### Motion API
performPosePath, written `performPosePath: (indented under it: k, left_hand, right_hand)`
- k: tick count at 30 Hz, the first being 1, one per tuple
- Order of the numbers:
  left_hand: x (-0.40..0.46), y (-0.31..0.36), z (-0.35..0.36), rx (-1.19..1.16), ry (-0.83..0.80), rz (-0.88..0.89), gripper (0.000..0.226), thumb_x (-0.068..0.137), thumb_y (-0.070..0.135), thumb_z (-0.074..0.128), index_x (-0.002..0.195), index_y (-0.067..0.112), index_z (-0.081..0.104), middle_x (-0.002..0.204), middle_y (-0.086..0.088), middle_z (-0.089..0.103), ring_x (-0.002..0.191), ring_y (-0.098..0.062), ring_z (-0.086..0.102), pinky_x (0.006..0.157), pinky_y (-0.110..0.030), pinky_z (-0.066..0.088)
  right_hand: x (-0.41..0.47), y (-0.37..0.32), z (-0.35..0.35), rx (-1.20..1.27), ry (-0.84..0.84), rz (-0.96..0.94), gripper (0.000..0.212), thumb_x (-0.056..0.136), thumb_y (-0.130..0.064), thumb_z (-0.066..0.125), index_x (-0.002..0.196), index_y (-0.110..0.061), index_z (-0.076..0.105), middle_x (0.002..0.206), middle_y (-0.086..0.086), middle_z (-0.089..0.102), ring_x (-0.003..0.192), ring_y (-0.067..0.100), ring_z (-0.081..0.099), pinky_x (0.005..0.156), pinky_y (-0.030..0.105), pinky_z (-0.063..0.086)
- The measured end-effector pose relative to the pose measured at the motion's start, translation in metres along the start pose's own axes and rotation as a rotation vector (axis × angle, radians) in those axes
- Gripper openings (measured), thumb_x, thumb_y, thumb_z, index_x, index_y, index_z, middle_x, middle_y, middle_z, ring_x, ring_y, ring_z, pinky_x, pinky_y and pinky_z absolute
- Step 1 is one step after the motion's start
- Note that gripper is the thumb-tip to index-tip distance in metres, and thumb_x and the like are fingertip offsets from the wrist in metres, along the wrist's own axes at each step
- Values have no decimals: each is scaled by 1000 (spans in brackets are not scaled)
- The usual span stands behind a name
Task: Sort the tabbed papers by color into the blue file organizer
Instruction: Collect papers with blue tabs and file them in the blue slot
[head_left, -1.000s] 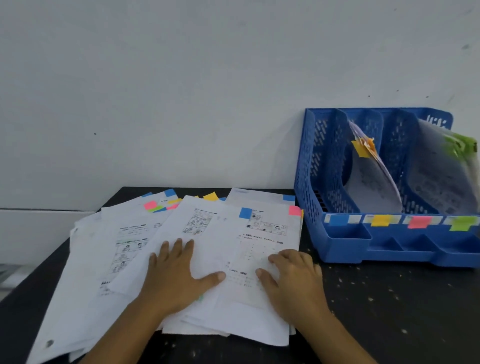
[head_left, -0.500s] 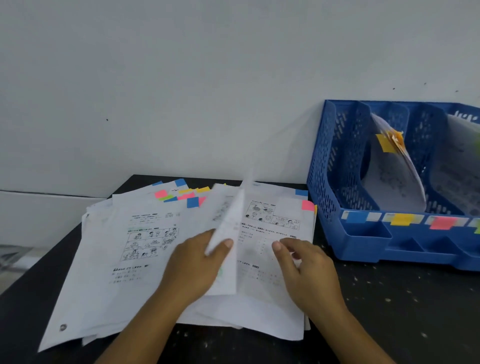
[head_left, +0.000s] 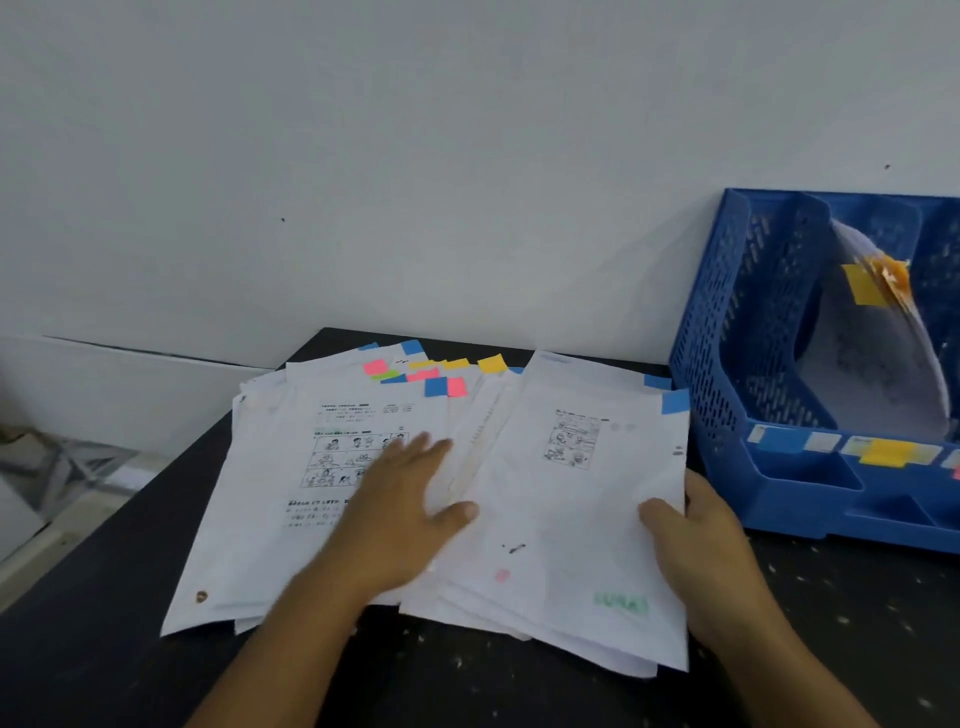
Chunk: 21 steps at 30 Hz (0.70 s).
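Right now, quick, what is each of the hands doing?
Left hand: open, fingers straight, resting flat on the spread papers.
Right hand: grips the right edge of the blue-tabbed sheet, thumb on top.

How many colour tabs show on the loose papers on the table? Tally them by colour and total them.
Blue tabs: 7, some only slivers
Pink tabs: 3
Yellow tabs: 3
Green tabs: 1
Total: 14
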<state>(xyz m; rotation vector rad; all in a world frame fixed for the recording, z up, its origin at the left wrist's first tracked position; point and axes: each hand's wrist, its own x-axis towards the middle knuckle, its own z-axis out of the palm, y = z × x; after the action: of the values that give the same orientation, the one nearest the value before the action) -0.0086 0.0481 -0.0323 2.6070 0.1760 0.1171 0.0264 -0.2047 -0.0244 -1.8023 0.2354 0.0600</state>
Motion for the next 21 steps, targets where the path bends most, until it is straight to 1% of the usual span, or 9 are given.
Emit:
performPosePath:
  k: [3, 6, 8, 9, 12, 13, 15, 17, 21]
  left_hand:
    - [2, -44, -19, 214, -243, -131, 130, 50, 91, 52, 151, 38, -10, 159, 9, -22, 145, -20, -23, 117, -45, -9]
    - [-1, -64, -24, 224, -370, -115, 150, 22, 104, 34, 150, 41, -14, 157, 9, -27, 143, -19, -29, 117, -46, -15]
    - [-1, -67, -26, 169, -370, -106, 147, 23, 104, 34, 150, 42, -8, 158, 12, -21, 144, -15, -25, 118, -43, -13]
    - [-1, -67, -27, 126, -352, -113, 140, 31, 102, 40, 151, 43, -2, 159, 14, -16, 146, -13, -21, 118, -41, -11]
    - [-2, -67, -32, 19, -241, -149, 93, 72, 70, 61, 149, 42, 16, 161, 15, 1, 148, -9, -9, 118, -36, -6]
    - [-2, -68, -32, 14, -235, -157, 91, 74, 70, 59, 149, 42, 17, 161, 15, 2, 148, -9, -8, 118, -36, -6]
    - [-2, -63, -28, 78, -264, -153, 119, 50, 96, 43, 151, 41, 11, 161, 14, -4, 148, -13, -14, 117, -39, -11]
    - [-1, -54, -14, 196, -227, -110, 137, 34, 105, 22, 152, 38, 3, 161, 10, -12, 146, -17, -22, 114, -44, -16]
    - [3, -37, 7, 219, -132, -56, 120, 53, 98, 21, 153, 35, 3, 162, 5, -10, 148, -16, -15, 119, -44, -11]
  right_hand:
    - [0, 1, -4, -146, -11, -70, 42, 95, -10, 50, 129, -34, 50, 95, -21, 59, 86, 6, 60, 62, 25, 46]
    - [0, 2, -3, -255, -34, -98, 48, 95, -11, 53, 136, -34, 45, 97, -21, 57, 82, 1, 56, 70, 27, 47]
    - [-1, 3, -3, -286, -35, -115, 50, 95, -10, 53, 138, -33, 43, 102, -17, 57, 80, 0, 53, 77, 28, 45]
    - [-2, 3, -4, -289, -35, -122, 51, 95, -10, 53, 139, -33, 43, 102, -16, 57, 79, -1, 52, 78, 29, 44]
    - [-3, 4, -6, -279, -41, -124, 53, 95, -10, 54, 140, -35, 41, 102, -18, 57, 81, -2, 52, 80, 29, 44]
    - [-3, 5, -6, -278, -46, -123, 53, 95, -10, 54, 140, -35, 41, 104, -17, 58, 83, -1, 53, 81, 29, 44]
    - [-4, 5, -6, -271, -44, -124, 54, 95, -11, 54, 141, -36, 39, 107, -16, 59, 87, 2, 55, 81, 30, 45]
    - [-6, 6, -5, -262, -27, -137, 52, 96, -11, 54, 140, -35, 40, 109, -15, 60, 87, 1, 55, 78, 28, 45]
    - [-6, 8, -5, -264, -6, -159, 49, 96, -11, 54, 138, -33, 42, 113, -10, 63, 87, -1, 55, 78, 29, 44]
